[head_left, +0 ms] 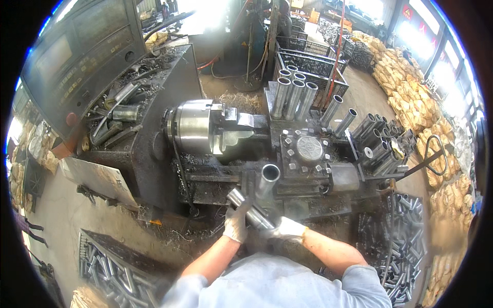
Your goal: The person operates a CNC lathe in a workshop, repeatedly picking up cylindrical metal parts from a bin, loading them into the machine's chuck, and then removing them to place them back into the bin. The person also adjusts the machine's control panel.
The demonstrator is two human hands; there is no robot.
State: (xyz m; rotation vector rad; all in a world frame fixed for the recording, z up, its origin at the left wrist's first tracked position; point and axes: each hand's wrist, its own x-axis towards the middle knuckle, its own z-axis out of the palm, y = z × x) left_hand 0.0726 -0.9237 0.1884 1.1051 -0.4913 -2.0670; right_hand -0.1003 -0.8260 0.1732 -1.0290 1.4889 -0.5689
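Observation:
A shiny metal tube (pixel 258 217) slants in front of my body, its upper end toward the lathe. My gloved left hand (pixel 236 223) is wrapped around its upper part. At the lower end, my gloved right hand (pixel 288 229) grips the same tube, its fingertips partly hidden. Just beyond, a wider metal tube (pixel 267 183) stands upright on the lathe's front. The lathe chuck (pixel 194 128) lies past my hands to the left, with its jaws facing right and no tube visible in them. To its right sits the square tool post (pixel 309 149).
Several tubes (pixel 295 97) stand upright behind the tool post, and more crowd a rack (pixel 382 149) at the right. Bins of loose tubes flank me at lower left (pixel 115 269) and lower right (pixel 405 246). Tan sacks (pixel 405 87) are piled along the right wall.

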